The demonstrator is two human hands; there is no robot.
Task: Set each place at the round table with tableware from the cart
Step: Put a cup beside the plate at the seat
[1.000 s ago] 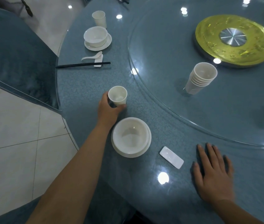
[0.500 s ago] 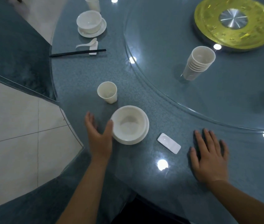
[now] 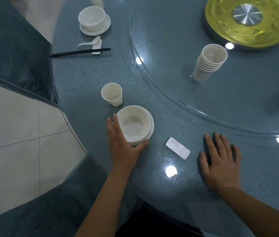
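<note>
left hand (image 3: 123, 142) off cup (image 3: 112, 94), now against bowl (image 3: 134, 124)

No readable text, label, brand, number or sign anywhere. Plain and unmarked: the single white cup (image 3: 112, 94), the white bowl on its saucer (image 3: 135, 124), the stack of white cups (image 3: 209, 61), the small white rectangular rest (image 3: 177, 147). Only faint raised patterning, illegible, on the yellow glass disc (image 3: 248, 21).

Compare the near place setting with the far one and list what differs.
The far setting has a spoon and black chopsticks on its rest; the near rest lies bare. The left hand cups the near bowl; the far bowl stands untouched. Both have white bowls on saucers.
</note>
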